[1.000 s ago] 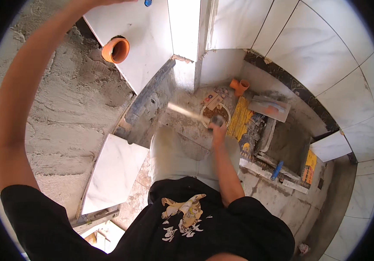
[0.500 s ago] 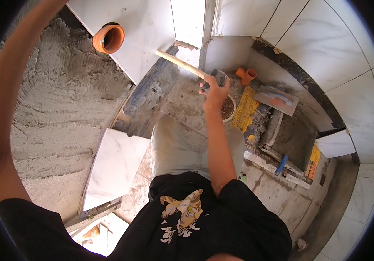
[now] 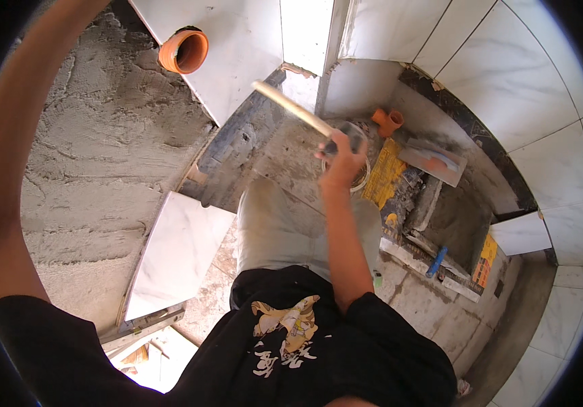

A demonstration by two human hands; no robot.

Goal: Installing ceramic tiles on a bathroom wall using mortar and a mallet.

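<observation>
My right hand (image 3: 344,165) is closed round a rubber mallet (image 3: 293,108) close to its dark head, which is blurred. The pale wooden handle points away toward the upper left, at the tiled wall. Past the upper left edge goes my left arm (image 3: 0,156), raised along the wall, so the left hand is out of view. Closest to that arm are rough grey mortar (image 3: 101,176) and a white marbled wall tile (image 3: 237,54). An orange pipe end (image 3: 184,51) sticks out through that tile. Below the mallet, a round bucket (image 3: 362,178) is partly hidden by my right hand.
A loose marbled tile (image 3: 176,254) stands left of my knees. To the right are a mortar trough (image 3: 454,224), a trowel (image 3: 432,161) with a flat plate, a yellow bag (image 3: 383,176) and a blue-handled tool (image 3: 436,262). An orange pipe fitting (image 3: 389,122) lies by the far wall.
My right hand and the mallet have shifted slightly to the right and nearer to me. The view has tilted a little; the left arm stays raised.
</observation>
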